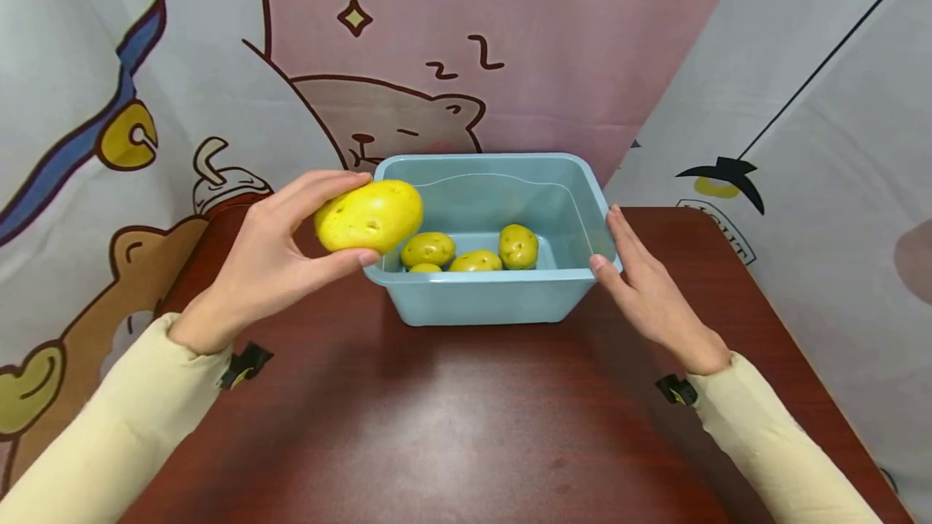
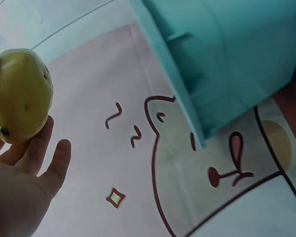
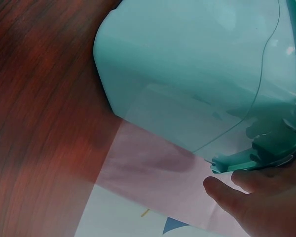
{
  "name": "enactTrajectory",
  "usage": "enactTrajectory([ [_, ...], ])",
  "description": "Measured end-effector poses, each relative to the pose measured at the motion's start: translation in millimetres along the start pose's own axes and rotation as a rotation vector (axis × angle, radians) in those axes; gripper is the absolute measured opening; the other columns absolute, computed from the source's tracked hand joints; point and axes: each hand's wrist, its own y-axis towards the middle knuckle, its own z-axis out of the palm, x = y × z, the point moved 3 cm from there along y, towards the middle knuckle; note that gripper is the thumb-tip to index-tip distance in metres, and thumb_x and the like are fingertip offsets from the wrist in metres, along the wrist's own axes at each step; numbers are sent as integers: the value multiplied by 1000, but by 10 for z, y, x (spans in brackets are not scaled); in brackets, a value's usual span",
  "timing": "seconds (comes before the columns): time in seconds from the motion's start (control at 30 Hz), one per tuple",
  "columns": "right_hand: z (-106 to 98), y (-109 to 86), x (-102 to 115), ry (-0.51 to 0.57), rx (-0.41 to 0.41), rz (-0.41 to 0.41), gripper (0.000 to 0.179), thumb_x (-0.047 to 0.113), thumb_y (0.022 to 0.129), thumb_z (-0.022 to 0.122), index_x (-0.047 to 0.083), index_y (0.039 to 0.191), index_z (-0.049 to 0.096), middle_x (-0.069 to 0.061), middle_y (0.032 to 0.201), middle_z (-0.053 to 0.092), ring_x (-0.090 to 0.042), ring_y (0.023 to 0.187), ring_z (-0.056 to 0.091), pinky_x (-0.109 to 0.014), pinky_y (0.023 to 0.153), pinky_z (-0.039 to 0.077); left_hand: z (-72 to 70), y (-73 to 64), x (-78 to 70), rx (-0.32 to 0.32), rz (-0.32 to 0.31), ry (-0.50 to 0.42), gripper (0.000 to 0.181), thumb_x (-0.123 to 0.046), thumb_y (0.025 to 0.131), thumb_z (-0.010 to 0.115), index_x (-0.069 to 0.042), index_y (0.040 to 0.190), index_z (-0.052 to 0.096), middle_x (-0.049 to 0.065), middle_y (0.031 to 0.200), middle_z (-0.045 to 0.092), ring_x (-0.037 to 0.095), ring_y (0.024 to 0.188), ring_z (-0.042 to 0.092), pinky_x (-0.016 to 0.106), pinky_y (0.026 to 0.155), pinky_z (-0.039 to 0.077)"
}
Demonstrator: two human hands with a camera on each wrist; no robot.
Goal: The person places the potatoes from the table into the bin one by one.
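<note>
My left hand (image 1: 265,245) grips a yellow potato (image 1: 370,216) between thumb and fingers. The potato is held up at the left front corner of a light blue plastic bin (image 1: 480,297), overlapping its rim in the head view. In the left wrist view the potato (image 2: 22,96) shows a dark eye near its lower end. Several smaller potatoes (image 1: 518,247) lie on the bin's floor, one partly hidden by the front wall. My right hand (image 1: 651,297) rests on the bin's right rim with fingers fairly straight, the thumb at the front corner.
The bin stands upright near the far side of a dark red-brown wooden table (image 1: 466,427). Close behind it hangs a printed cloth (image 1: 546,39) with cartoon animals, which also surrounds the table on the left and right. Small black straps show at both wrists.
</note>
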Motion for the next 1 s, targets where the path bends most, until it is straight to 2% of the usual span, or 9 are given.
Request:
enactTrajectory([
  [0.13, 0, 10, 4, -8, -8, -6, 76, 39, 108, 53, 19, 168, 10, 6, 173, 4, -32, 157, 17, -65, 118, 25, 57, 182, -49, 22, 54, 1, 74, -10, 72, 95, -12, 140, 65, 0, 134, 65, 18, 119, 61, 23, 97, 46],
  [0.3, -2, 26, 8, -9, -5, 0, 77, 40, 108, 53, 20, 168, 9, 7, 173, 4, -32, 157, 18, -67, 117, 26, 181, 393, -58, 81, 49, -1, 70, -18, 80, 91, -14, 144, 62, -2, 137, 63, 14, 113, 60, 26, 83, 50],
  [0.43, -3, 33, 6, -14, -4, 5, 77, 39, 107, 53, 20, 168, 9, 7, 173, 3, -32, 157, 17, -67, 117, 26, 324, 536, -35, 123, 50, 5, 69, -26, 84, 89, -12, 146, 60, 0, 140, 61, 14, 119, 59, 33, 89, 51],
  [0.5, -4, 35, 3, -16, -6, 5, 77, 39, 107, 53, 20, 168, 9, 6, 173, 4, -33, 157, 17, -67, 117, 26, 404, 598, -8, 143, 54, 21, 69, -29, 85, 88, -10, 146, 60, 3, 141, 62, 16, 126, 58, 38, 99, 49],
  [0.67, -3, 36, -1, -22, -8, 4, 77, 41, 107, 52, 20, 168, 9, 7, 173, 4, -33, 157, 18, -67, 117, 26, 593, 704, 108, 224, 8, 40, 70, -33, 90, 83, -8, 149, 55, 7, 146, 58, 20, 128, 57, 39, 103, 49],
  [1.0, 3, -5, 0, -38, -1, 15, 78, 39, 107, 54, 21, 168, 9, 7, 173, 4, -34, 156, 19, -68, 116, 28, 918, 779, 414, 396, -112, 69, 66, -35, 96, 75, -9, 151, 51, 8, 148, 55, 23, 124, 55, 39, 106, 45],
])
